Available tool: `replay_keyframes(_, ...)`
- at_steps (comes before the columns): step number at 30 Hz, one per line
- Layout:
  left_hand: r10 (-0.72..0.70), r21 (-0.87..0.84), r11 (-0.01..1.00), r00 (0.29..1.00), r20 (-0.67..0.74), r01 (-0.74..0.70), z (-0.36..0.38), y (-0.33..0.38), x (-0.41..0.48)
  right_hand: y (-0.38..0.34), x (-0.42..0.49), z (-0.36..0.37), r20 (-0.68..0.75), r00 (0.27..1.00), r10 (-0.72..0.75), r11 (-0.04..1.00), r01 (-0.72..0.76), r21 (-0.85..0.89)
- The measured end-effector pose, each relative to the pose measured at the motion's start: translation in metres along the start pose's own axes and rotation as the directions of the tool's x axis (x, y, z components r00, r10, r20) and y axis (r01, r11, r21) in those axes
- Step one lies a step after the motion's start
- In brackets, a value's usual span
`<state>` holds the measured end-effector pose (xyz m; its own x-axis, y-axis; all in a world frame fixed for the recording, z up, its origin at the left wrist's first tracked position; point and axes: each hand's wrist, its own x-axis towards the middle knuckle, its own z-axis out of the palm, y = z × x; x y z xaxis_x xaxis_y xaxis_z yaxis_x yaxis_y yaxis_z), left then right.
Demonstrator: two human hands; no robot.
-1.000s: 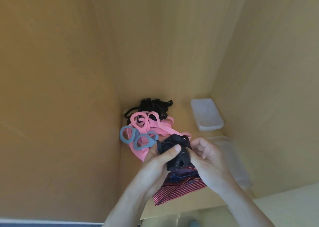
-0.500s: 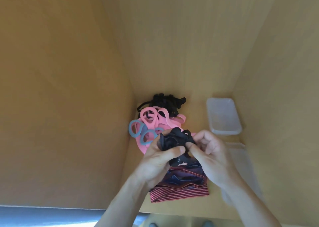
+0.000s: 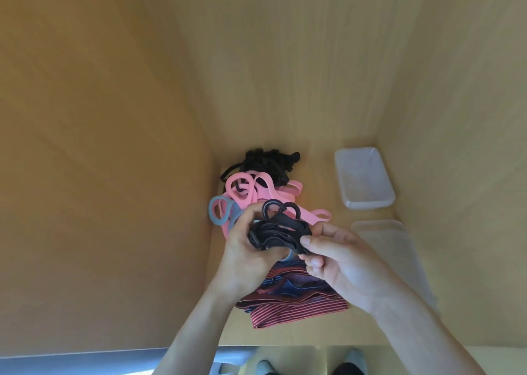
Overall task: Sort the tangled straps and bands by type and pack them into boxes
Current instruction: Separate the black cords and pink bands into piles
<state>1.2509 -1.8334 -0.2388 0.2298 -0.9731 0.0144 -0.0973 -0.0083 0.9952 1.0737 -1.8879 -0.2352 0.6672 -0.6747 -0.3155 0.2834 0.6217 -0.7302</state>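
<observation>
**Both hands on a black band bundle above the pile**

At the far left of the heap, against the left wall of the wooden shelf [image 3: 316, 172], lie blue-grey band loops [image 3: 218, 214], flat on the shelf and touching the pink bands [image 3: 266, 192] beside them. The pink bands spread in overlapping loops across the middle of the heap. Behind them, at the rear corner, sits a tangle of black straps [image 3: 266, 162], one strand of which threads through a pink loop.

The left hand [image 3: 245, 257] is raised over the near part of the heap, its fingers curled round the left end of a black band bundle [image 3: 278, 232]. The bundle is held clear of the shelf, between the two hands, with two small loops sticking up from its top edge. The right hand [image 3: 342, 263] pinches the bundle's right end between thumb and forefinger, while its other fingers are folded in below.

Under the hands and nearer the shelf's front edge lie striped red and dark blue fabric bands [image 3: 296, 302], stacked flat.

To the right, well apart from the heap, a clear plastic box [image 3: 365, 200] stands at the rear beside the right wall. Nearer the front along that wall is a second clear container [image 3: 399, 249]; it is too hazy to tell whether it is a box or a lid.
</observation>
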Motion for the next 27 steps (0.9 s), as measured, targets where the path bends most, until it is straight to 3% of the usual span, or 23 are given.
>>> replay_keyframes(6,0.011,0.172,0.985,1.0,0.015,-0.014,-0.001,-0.005,-0.004,-0.004,-0.005,0.01,-0.086,0.98,-0.181,0.954,0.153,-0.258)
replay_keyframes(12,-0.057,0.149,0.988,0.997,0.047,0.05,-0.001,-0.003,-0.005,-0.022,-0.007,0.02,-0.113,0.954,-0.278,0.918,0.229,-0.324)
replay_keyframes(21,-0.178,-0.147,0.973,0.984,0.024,0.18,-0.013,0.002,0.004,-0.066,0.01,0.017,-0.281,0.896,-0.343,0.937,0.307,-0.165)
replay_keyframes(27,-0.148,-0.181,0.972,0.989,0.03,0.151,-0.021,0.015,0.012,-0.073,0.023,0.015,-0.365,0.886,-0.287,0.952,0.307,-0.004)
